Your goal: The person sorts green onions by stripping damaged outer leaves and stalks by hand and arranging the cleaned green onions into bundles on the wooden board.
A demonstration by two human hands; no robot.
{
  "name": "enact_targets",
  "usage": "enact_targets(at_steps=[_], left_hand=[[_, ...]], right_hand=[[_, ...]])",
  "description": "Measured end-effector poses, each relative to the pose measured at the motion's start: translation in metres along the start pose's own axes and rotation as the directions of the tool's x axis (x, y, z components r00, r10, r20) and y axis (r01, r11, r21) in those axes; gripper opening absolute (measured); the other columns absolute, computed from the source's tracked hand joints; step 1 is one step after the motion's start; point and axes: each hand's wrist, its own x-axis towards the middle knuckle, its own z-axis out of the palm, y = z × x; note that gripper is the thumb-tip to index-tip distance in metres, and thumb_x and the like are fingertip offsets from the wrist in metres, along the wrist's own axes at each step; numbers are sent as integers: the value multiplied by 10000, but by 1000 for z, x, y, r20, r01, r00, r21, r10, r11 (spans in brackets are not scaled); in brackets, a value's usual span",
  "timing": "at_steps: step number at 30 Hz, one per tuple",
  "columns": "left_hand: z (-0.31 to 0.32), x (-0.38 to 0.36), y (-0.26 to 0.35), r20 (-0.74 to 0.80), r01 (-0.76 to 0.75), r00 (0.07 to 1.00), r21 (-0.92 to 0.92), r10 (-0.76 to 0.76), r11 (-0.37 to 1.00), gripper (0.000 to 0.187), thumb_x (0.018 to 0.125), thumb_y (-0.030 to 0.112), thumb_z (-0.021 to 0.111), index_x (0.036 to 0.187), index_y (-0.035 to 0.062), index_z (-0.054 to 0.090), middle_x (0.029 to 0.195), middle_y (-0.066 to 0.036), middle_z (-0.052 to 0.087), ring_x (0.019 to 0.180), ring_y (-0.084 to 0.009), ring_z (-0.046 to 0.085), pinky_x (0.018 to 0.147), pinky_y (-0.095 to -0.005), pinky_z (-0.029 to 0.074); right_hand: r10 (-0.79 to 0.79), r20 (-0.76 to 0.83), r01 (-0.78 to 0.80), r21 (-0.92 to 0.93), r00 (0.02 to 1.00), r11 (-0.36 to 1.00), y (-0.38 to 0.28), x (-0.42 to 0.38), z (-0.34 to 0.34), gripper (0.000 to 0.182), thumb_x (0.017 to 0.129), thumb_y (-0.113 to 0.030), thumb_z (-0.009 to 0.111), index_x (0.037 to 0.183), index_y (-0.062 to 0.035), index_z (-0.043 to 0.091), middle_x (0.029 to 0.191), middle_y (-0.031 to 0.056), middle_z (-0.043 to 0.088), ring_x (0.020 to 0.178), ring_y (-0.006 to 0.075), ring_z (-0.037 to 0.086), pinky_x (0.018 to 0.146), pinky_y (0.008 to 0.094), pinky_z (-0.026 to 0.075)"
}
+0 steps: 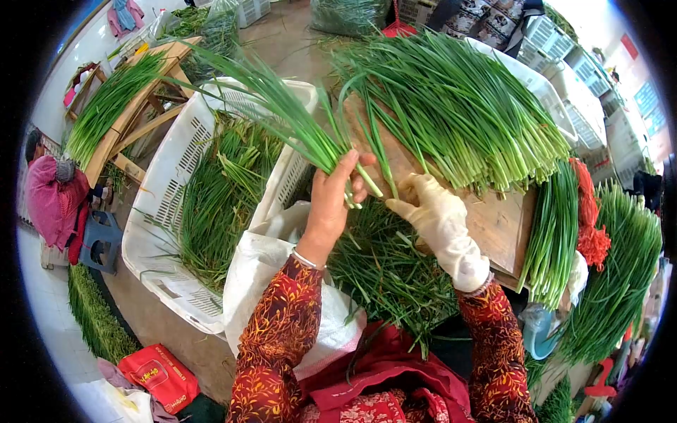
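Two hands work close together above a heap of loose leaves (pixel 391 271). The bare left hand (pixel 333 196) has its thumb and fingers curled firmly around a small bunch of chives (pixel 300 130), near the pale lower ends. The gloved right hand (pixel 431 211) sits just beside it, thumb and forefinger pinching the pale end of a thin stalk (pixel 379 151); its other fingers are bent, and how tightly they press cannot be told.

To the left, a white crate (pixel 159 233) with slotted walls holds tangled green and yellowish leaves (pixel 229 194). A white sack (pixel 257 271) lies against its near side. Beyond the wooden board (pixel 504 218) stands a white basket (pixel 543 88), its contents mostly hidden by the large pile of chives (pixel 458 106) on the board. A clear bag (pixel 345 15) at the back is full of greens, and a blue bowl (pixel 541 337) is partly covered at the lower right.

The small bunch slants across the view: its leafy tips point away and to the left over the crate, fanning out, while its cut ends point back toward the person and to the right.
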Motion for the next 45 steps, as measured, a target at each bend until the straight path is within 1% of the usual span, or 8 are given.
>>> enact_targets(at_steps=[4, 14, 28, 31, 33, 36, 40, 45], left_hand=[[-6, 2, 4, -69, 54, 996, 108, -47, 993, 234, 857, 218, 550, 1027, 64, 503, 843, -29, 570, 581, -37, 415, 436, -181, 354], [10, -6, -13, 167, 227, 962, -60, -215, 972, 217, 867, 237, 542, 995, 61, 535, 1062, -39, 577, 559, -21, 380, 442, -173, 358], [9, -11, -35, 93, 229, 971, -89, -221, 969, 277, 832, 211, 592, 1075, 89, 540, 992, 14, 587, 645, -25, 452, 492, -195, 382], [7, -7, -32, 38, 156, 987, -94, -153, 983, 243, 831, 199, 589, 1050, 106, 541, 963, 3, 594, 695, -48, 500, 519, -216, 411], [-11, 1, -12, -48, 7, 999, -37, -9, 999, 210, 841, 204, 571, 1026, 108, 545, 957, -11, 598, 782, -80, 537, 596, -247, 455], [-19, 10, -7, -105, -99, 989, 21, 101, 995, 180, 868, 213, 528, 1005, 98, 539, 956, -28, 589, 893, -116, 556, 709, -318, 496], [-3, 0, -12, 125, 36, 992, -232, -7, 972, 213, 878, 248, 523, 1036, 114, 472, 812, 21, 496, 712, -89, 509, 661, -313, 493], [10, -11, -32, 164, 297, 947, -104, -278, 949, 247, 875, 230, 532, 1057, 68, 491, 900, -19, 541, 776, -117, 547, 658, -294, 491]], right_hand=[[-77, 64, 96, -396, 995, 913, 0, 10, 5, 262, 727, -283, 655, 861, -69, 582, 772, 99, 616, 736, 293, 595, 660, 365, 461], [194, 439, -457, 638, 877, 620, -5, -6, -13, 210, 869, -234, 522, 906, -36, 580, 682, 9, 565, 492, 54, 407, 458, 180, 319], [24, -208, 73, 447, 978, 892, 3, -4, 17, 167, 835, -109, 578, 959, 2, 564, 744, 9, 552, 684, 64, 501, 595, 208, 424], [55, -45, 0, 777, 997, 629, 6, -17, -1, 169, 824, -115, 597, 951, -7, 571, 756, 21, 557, 702, 104, 534, 619, 238, 443], [-241, 272, 68, 520, 932, 851, 24, -43, -8, 263, 838, -239, 585, 997, -29, 574, 833, 68, 591, 768, 202, 576, 703, 294, 461], [118, 768, 79, -214, 630, 974, -16, -54, -31, 332, 800, -339, 604, 1000, -75, 595, 913, 111, 610, 893, 239, 590, 759, 326, 482], [-128, -20, 106, -441, 992, 891, 13, -21, -40, 292, 794, -310, 608, 898, -42, 551, 703, 107, 615, 653, 241, 615, 592, 344, 482], [140, 14, -127, -344, 990, 930, 14, -3, -36, 207, 798, -262, 593, 861, -65, 591, 686, 134, 608, 640, 257, 603, 572, 326, 466]])
